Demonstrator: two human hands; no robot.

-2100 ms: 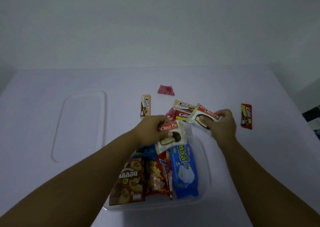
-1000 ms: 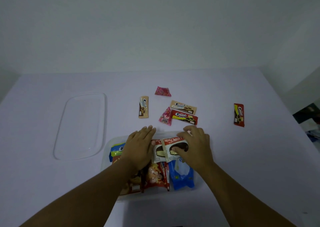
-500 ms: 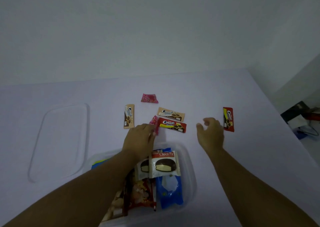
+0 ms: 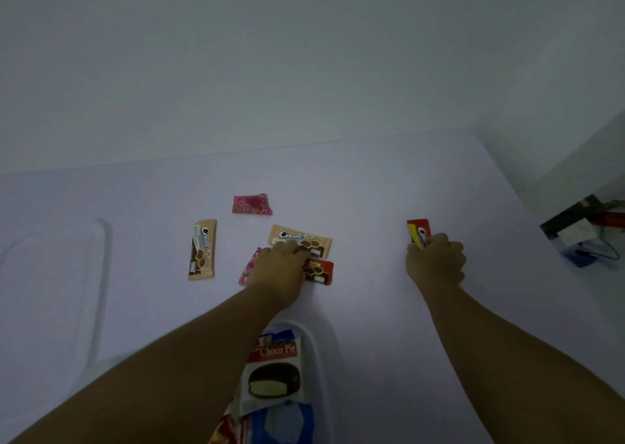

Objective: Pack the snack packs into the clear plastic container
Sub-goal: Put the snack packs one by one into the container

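The clear plastic container [image 4: 323, 369] sits at the bottom centre, holding a Choco Pie pack [image 4: 275, 374] on top of a blue pack [image 4: 287, 423] and others. My left hand [image 4: 279, 271] lies over a red Cream-O pack [image 4: 319, 271], fingers also touching a beige Cream-O pack [image 4: 301, 237]; whether it grips either I cannot tell. A pink pack [image 4: 248, 269] peeks out left of that hand. My right hand [image 4: 434, 262] is closed on a red and yellow snack pack [image 4: 418, 232] at the right.
Another beige Cream-O pack [image 4: 202, 250] and a pink pack [image 4: 252, 204] lie on the white table further back. The clear lid [image 4: 98, 274] rests at the left. Dark clutter [image 4: 588, 227] sits beyond the table's right edge.
Both hands left the Choco Pies in the container and reached forward. The left hand came down on the Cream-O packs; the right hand closed on the red and yellow pack.
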